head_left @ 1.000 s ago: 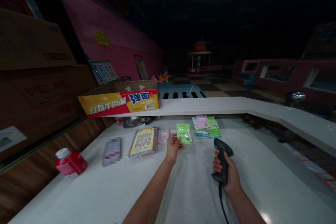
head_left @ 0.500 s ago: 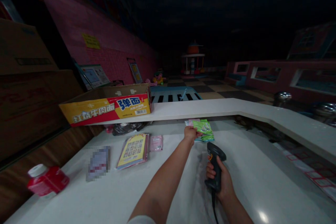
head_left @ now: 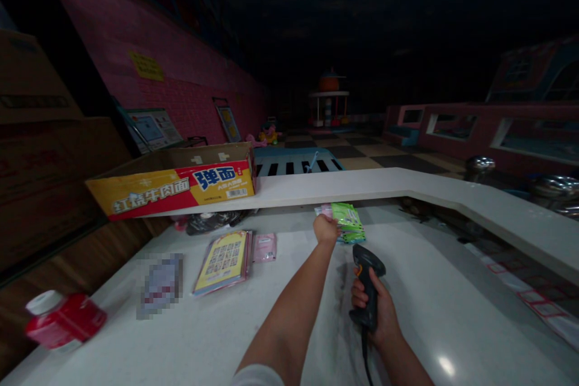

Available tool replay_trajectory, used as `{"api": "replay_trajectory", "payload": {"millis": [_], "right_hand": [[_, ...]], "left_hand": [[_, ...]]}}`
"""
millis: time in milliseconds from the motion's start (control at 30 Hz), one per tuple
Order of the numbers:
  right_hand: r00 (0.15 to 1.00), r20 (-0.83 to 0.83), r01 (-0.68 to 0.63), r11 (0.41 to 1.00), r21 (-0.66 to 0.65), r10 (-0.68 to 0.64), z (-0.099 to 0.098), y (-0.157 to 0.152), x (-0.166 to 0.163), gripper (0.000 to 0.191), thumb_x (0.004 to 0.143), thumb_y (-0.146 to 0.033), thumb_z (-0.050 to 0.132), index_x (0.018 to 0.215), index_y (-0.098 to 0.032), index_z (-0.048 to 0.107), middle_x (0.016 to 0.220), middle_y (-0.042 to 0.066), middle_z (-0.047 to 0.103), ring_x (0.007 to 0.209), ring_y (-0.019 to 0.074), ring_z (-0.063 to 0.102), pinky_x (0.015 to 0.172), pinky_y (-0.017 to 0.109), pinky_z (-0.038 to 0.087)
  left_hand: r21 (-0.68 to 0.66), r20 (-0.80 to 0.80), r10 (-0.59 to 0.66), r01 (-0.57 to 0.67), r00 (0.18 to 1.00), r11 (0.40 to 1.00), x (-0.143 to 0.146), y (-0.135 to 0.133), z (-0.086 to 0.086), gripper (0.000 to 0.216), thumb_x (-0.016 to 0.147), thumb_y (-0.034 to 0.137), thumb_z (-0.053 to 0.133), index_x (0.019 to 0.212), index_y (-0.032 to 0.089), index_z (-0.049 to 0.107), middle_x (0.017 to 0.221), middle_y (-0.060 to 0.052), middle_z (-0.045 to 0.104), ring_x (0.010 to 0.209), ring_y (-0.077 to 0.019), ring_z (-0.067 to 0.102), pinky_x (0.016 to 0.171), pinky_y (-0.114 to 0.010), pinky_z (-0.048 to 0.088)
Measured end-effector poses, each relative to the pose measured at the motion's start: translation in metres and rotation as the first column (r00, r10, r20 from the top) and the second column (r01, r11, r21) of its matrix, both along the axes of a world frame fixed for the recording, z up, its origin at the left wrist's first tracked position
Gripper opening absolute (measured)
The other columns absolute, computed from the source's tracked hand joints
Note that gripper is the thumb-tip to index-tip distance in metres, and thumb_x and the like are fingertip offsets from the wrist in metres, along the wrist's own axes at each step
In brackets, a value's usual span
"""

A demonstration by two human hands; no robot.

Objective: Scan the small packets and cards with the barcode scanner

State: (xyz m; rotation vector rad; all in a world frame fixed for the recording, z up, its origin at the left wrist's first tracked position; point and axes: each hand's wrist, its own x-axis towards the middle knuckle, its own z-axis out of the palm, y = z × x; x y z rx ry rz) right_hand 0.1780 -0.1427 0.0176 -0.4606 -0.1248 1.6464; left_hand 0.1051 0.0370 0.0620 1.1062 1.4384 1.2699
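My right hand (head_left: 382, 301) is wrapped round the handle of a black barcode scanner (head_left: 368, 280), its head tilted up and its cable running down toward me. Stretched forward, my left hand (head_left: 325, 229) closes at the left edge of a stack of green packets (head_left: 347, 220) near the raised ledge; its fingertips are partly hidden. A pale pink packet (head_left: 265, 248) lies left of my left forearm, beside a stack of yellow-covered flat packs (head_left: 222, 262).
A red bottle with a white cap (head_left: 67, 321) and a blurred-out item (head_left: 160, 285) sit on the left of the white counter (head_left: 181, 350). An open instant-noodle carton (head_left: 181, 190) stands on the white ledge (head_left: 325, 186). Dark plastic (head_left: 212, 221) lies under it.
The view has shifted slightly, moving the counter things leftward. My left hand's fingers have drawn back to the left edge of the green packets. My right hand still holds the scanner.
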Motion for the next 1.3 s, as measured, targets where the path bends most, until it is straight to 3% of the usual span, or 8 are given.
{"api": "replay_trajectory", "payload": {"millis": [267,467,633,733,933,1133,1233,1300], "right_hand": [[1.000,-0.003,-0.018,1.000,-0.004,0.018,-0.004,0.000,0.002,0.033,0.072,-0.037,0.079,0.089,-0.016,0.061,0.056,-0.007,0.047,0.040,0.0040,0.038,0.035,0.014,0.033],[1.000,-0.002,-0.020,1.000,-0.009,0.020,-0.007,-0.002,0.005,0.030,0.074,-0.035,0.077,0.092,-0.016,0.060,0.056,-0.007,0.048,0.041,0.0041,0.039,0.036,0.013,0.034],[1.000,-0.009,-0.022,1.000,0.003,0.022,-0.008,-0.005,0.005,0.027,0.080,-0.033,0.071,0.095,-0.014,0.060,0.058,-0.006,0.049,0.043,0.0046,0.041,0.037,0.014,0.037],[1.000,-0.012,-0.024,1.000,-0.001,0.024,-0.009,-0.006,0.006,0.029,0.079,-0.031,0.073,0.096,-0.013,0.059,0.058,-0.006,0.048,0.043,0.0042,0.041,0.037,0.013,0.036],[0.999,-0.016,-0.028,1.000,0.008,0.028,-0.009,-0.006,0.006,0.030,0.079,-0.033,0.072,0.097,-0.013,0.059,0.059,-0.006,0.048,0.043,0.0035,0.041,0.039,0.013,0.036],[1.000,-0.022,-0.022,1.000,0.020,0.022,-0.007,-0.006,0.005,0.029,0.080,-0.033,0.072,0.096,-0.013,0.059,0.059,-0.006,0.048,0.043,0.0037,0.041,0.038,0.013,0.036],[1.000,-0.006,-0.022,1.000,0.022,0.022,-0.007,-0.006,0.005,0.028,0.080,-0.033,0.072,0.096,-0.014,0.059,0.059,-0.006,0.048,0.043,0.0040,0.040,0.038,0.013,0.037],[1.000,0.008,-0.028,0.999,0.024,0.028,-0.008,-0.006,0.006,0.027,0.079,-0.034,0.072,0.095,-0.016,0.059,0.059,-0.006,0.048,0.043,0.0044,0.040,0.038,0.013,0.037]], "left_hand": [[0.182,-0.509,0.072,0.025,0.858,0.983,-0.025,-0.016,0.003,0.008,0.081,0.023,0.063,0.075,0.017,0.062,0.075,-0.005,0.068,0.072,-0.0179,0.065,0.064,-0.025,0.044],[0.214,-0.820,0.153,0.047,0.551,0.976,-0.093,-0.043,-0.003,0.017,0.088,0.020,0.050,0.096,0.016,0.064,0.100,-0.011,0.066,0.100,-0.0215,0.060,0.088,-0.031,0.042],[0.038,-0.941,0.080,-0.130,0.330,0.991,-0.147,-0.059,-0.024,0.044,0.088,0.028,0.053,0.126,0.005,0.053,0.138,-0.026,0.047,0.134,-0.0355,0.038,0.106,-0.042,0.031],[-0.076,-0.947,-0.025,-0.145,0.322,0.986,-0.161,-0.066,-0.034,0.054,0.089,0.032,0.051,0.135,0.004,0.045,0.149,-0.027,0.034,0.141,-0.0389,0.027,0.108,-0.045,0.028],[-0.021,-0.953,0.015,-0.116,0.303,0.993,-0.165,-0.075,-0.029,0.034,0.093,0.021,0.039,0.118,0.010,0.059,0.127,-0.021,0.055,0.123,-0.0313,0.047,0.096,-0.038,0.039],[-0.073,-0.937,0.009,-0.221,0.350,0.973,-0.164,-0.071,-0.018,0.036,0.084,0.020,0.056,0.118,0.007,0.053,0.117,-0.025,0.056,0.115,-0.0357,0.051,0.087,-0.038,0.040],[-0.029,-0.902,0.075,-0.234,0.425,0.972,-0.167,-0.071,-0.021,0.055,0.069,0.026,0.074,0.117,0.010,0.052,0.117,-0.023,0.056,0.110,-0.0363,0.055,0.084,-0.038,0.041],[-0.001,-0.824,0.115,-0.204,0.555,0.979,-0.171,-0.072,-0.028,0.061,0.059,0.023,0.080,0.112,0.010,0.053,0.115,-0.021,0.057,0.100,-0.0328,0.059,0.079,-0.035,0.042]]}}
